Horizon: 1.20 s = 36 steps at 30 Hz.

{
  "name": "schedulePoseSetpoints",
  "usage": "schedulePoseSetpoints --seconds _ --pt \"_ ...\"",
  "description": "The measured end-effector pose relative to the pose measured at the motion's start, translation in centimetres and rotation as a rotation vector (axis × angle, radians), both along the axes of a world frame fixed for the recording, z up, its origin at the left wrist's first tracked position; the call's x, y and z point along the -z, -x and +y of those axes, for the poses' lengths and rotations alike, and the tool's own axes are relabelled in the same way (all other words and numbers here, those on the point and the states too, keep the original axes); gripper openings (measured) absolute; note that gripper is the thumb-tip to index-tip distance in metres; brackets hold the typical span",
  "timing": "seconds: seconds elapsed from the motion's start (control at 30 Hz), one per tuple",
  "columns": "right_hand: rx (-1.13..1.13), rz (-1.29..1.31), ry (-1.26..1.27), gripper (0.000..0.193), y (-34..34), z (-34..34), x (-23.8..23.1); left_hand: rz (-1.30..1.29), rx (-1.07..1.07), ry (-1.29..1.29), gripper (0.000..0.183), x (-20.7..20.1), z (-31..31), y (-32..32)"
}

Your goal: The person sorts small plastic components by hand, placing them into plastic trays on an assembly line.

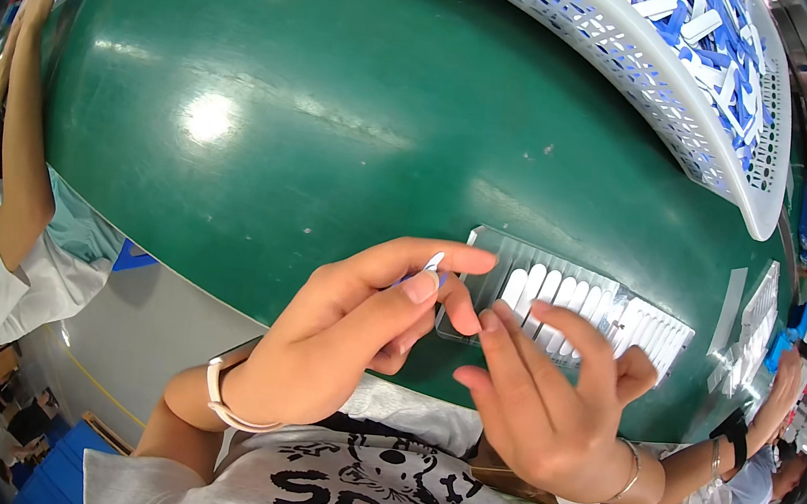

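My left hand (339,325) pinches a small white-and-blue plastic piece (435,261) between thumb and index finger. Most of that piece is hidden by the fingers. Close beside it, my right hand (558,427) has its fingers spread and bent, with nothing seen in them. Its fingertips hover near the left hand's and over the near edge of a clear plastic tray (491,248). Inside the tray stands a row of slim white pieces with rounded ends (537,281), partly covered by my right fingers.
A white perforated basket (672,96) heaped with blue and white plastic pieces (715,51) stands at the far right of the green table (263,164). Another clear tray (755,330) lies at the right edge. Co-workers' arms show at left (26,145) and right (776,404).
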State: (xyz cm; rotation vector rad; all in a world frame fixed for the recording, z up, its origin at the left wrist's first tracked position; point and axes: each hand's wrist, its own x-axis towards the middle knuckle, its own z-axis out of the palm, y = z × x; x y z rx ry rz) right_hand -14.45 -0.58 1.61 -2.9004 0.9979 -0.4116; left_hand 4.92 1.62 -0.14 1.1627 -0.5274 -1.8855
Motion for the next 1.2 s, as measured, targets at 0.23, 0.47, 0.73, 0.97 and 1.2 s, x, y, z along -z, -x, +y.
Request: schedulePoseSetpoints --seconds 0.23,0.47,0.73,0.97,1.2 --pt "0.008 -0.411 -0.326 0.033 -0.8 -3.4 0.1 0.138 0.006 0.021 0.057 0.0 0.8 0.1" --pt "-0.018 -0.401 -0.774 0.023 -1.9 -4.6 0.0 0.085 0.083 -0.007 0.063 -0.7 0.6 0.4" --pt "0.056 -0.491 -0.754 0.020 -0.9 -4.7 0.2 0.023 0.209 0.056 0.046 -0.7 0.1 0.0" --pt "-0.339 -0.237 0.143 0.023 1.7 -1.8 -0.7 0.022 0.176 0.015 0.030 -0.4 0.4 -0.9" --pt "-0.443 -0.255 0.263 0.021 1.9 -1.4 0.7 -0.001 0.094 0.156 0.027 -0.3 0.5 -0.8"
